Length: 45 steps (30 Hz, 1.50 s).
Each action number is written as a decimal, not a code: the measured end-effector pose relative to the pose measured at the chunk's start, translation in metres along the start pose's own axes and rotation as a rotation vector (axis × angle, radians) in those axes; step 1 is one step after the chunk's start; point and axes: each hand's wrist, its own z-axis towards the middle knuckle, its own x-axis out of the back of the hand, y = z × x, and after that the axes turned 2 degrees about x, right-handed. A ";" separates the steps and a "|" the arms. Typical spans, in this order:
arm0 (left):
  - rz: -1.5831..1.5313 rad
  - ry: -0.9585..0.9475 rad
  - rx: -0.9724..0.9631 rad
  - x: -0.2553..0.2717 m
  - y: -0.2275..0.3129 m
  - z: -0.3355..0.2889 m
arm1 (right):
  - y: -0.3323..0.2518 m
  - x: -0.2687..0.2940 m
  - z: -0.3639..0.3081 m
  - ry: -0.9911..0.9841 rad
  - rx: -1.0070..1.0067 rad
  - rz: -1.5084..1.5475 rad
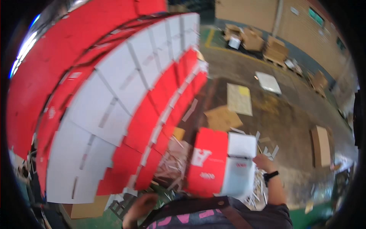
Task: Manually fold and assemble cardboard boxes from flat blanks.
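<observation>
Right hand (264, 162): you're grasping the red-and-white cardboard sheet (207, 162)!
Left hand (144, 204): near the cardboard stack (108, 108); your grip, I can't tell.

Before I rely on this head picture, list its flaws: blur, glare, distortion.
In the head view, the left hand is smeared; the right hand, by the red-and-white panel, looks soft; a bright strip glares at upper left; the stacked sheets bow, likely partly lens distortion; the rim goes black.
</observation>
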 end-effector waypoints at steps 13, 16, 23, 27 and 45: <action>0.011 0.292 -0.111 -0.147 0.007 0.277 | -0.046 -0.125 -0.021 1.041 -0.253 0.392; -0.446 0.201 -0.244 -0.128 0.031 0.256 | -0.065 -0.052 -0.060 0.809 -0.218 0.974; -0.286 -0.343 -0.591 -0.127 0.198 0.153 | -0.135 0.105 -0.105 1.356 0.584 -0.099; 0.329 -0.715 -1.044 -0.192 0.271 0.154 | -0.119 0.096 -0.074 1.118 0.658 -0.036; 1.038 0.012 -1.242 -0.179 0.284 0.135 | -0.189 0.122 -0.132 0.227 0.972 -0.090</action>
